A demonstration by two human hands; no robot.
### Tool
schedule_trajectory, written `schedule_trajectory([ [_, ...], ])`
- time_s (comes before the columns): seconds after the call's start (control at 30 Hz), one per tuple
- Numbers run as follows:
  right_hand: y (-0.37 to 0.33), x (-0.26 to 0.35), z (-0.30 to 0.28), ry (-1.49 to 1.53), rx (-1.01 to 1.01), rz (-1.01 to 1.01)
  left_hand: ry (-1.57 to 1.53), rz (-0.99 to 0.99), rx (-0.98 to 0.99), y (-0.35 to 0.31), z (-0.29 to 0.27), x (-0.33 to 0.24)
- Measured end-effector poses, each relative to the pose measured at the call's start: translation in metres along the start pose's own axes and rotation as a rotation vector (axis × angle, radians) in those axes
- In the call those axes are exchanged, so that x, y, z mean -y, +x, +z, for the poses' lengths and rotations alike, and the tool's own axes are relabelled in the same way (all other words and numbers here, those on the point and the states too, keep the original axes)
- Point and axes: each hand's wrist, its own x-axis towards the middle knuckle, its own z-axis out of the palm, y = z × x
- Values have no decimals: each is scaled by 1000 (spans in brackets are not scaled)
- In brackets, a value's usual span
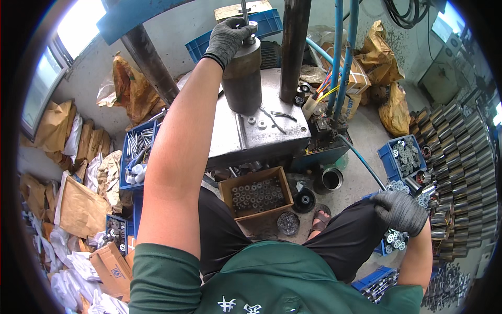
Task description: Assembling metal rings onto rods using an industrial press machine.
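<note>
- The tall dark-grey metal cylinder (242, 81) stands upright on a silvery, flat-topped steel bench (222, 133).
- The left hand (230, 41), in a grey knitted glove, is above the bench at the cylinder's top, fingers bent at a small silvery metal fitting (253, 24); how tightly they close on it I cannot tell.
- A thin bright metal rod (243, 8) rises above the cylinder, close by the left hand.
- The right hand (401, 212), also in a grey knitted glove, is right of the bench and nearer the wearer, by the knee. Its fingers are bent beside the end of a thin blue metal lever (364, 166); whether they grip it I cannot tell.
- On the bench's near part lie two small silvery metal rings (252, 120) and dark-handled pliers (284, 114).
- In front of the bench sits an open brown cardboard box (286, 187) of small round metal parts (256, 196).
- Right of the bench is a blue plastic bin (388, 162) of grey wheel-shaped parts (406, 155); farther right, stacked shiny metal tubes (455, 157).
- Left of the bench is a blue plastic crate (124, 162) holding metal rods (140, 139).
</note>
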Motion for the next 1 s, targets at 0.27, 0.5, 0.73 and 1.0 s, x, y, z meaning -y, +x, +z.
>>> schedule_trajectory([
  [0.27, 28, 2, -22, -104, -718, -124, -148, 6, 23, 3, 2, 3],
  [0.5, 129, -22, -116, -168, -1179, -173, -248, -84, 90, 4, 4, 0],
  [0.73, 172, -32, -149, -19, -1062, -17, -141, -47, 54, 6, 7, 2],
  [1.0, 163, -34, -142, -18, -1118, 43, -20, 393, -131, -39, 9, -25],
])
